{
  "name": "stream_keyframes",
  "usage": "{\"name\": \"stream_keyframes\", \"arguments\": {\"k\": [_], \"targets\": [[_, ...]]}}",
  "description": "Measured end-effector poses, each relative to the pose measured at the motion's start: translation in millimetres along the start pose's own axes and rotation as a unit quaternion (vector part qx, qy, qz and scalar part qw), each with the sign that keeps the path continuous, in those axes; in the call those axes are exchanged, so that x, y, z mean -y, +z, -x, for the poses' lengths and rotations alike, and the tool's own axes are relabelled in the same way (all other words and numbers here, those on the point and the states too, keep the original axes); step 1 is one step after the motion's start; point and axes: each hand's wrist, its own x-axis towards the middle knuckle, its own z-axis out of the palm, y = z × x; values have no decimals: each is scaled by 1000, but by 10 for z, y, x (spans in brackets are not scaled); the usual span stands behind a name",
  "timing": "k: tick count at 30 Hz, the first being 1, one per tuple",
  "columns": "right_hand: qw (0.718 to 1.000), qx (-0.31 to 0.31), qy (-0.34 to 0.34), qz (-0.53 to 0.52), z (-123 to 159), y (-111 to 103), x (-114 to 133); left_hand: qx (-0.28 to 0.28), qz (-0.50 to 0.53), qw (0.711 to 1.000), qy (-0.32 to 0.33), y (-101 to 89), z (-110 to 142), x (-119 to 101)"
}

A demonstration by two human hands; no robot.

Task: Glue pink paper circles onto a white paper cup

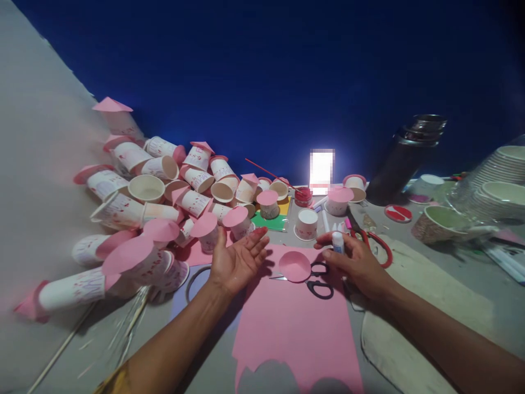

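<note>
My left hand (239,258) is held palm up with its fingers spread and nothing in it; reddish stains mark the fingertips. My right hand (361,264) grips a small white glue bottle (338,242) with a blue label between thumb and fingers. Between the hands, a pink paper disc (295,266) rests over the blades of black-handled scissors (321,289). Both lie on a large pink paper sheet (295,328) with curved cutouts along its near edge. An upturned paper cup (307,224) stands just beyond.
At left, decorated paper cups (197,202) with pink paper tops are piled up. A red paint jar (303,197) holds a thin red stick. To the right are red-handled scissors (381,249), a dark thermos (404,158) and bagged stacked cups (504,180). A blue wall (262,82) rises behind.
</note>
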Motion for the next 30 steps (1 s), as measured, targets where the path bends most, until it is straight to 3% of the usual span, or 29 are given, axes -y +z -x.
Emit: {"name": "stream_keyframes", "arguments": {"k": [3, 5, 7, 10, 11, 13, 16, 19, 21, 24, 27, 30], "targets": [[999, -38, 5, 9, -41, -9, 15, 44, -68, 996, -24, 61, 82, 111], [997, -73, 9, -5, -85, -26, 11, 75, -186, 980, -16, 148, 69, 220], [995, -101, -5, -16, -140, -57, -8, 90, -330, 937, 74, 263, -40, 330], [994, -106, -20, -8, -211, -112, -45, 77, -478, 831, 273, 441, -374, 464], [995, -100, -21, 1, -226, -128, -52, 88, -510, 800, 302, 492, -506, 500], [995, -87, -36, 34, -242, -149, -50, 97, -539, 772, 323, 575, -742, 562], [992, -73, -73, 68, -244, -166, -4, 124, -551, 775, 282, 651, -897, 609], [989, -107, -94, 25, -249, -193, 73, 150, -518, 805, 247, 675, -748, 530], [986, -137, -93, 5, -253, -228, 119, 196, -400, 883, 148, 657, -546, 402], [986, -143, -78, 36, -243, -287, 150, 185, -264, 945, 56, 565, -238, 198], [987, -133, -72, 61, -227, -315, 128, 157, -204, 966, 41, 411, -19, 89], [990, -121, -70, 27, -228, -296, 88, 149, -211, 965, 51, 256, 96, 79]]}}
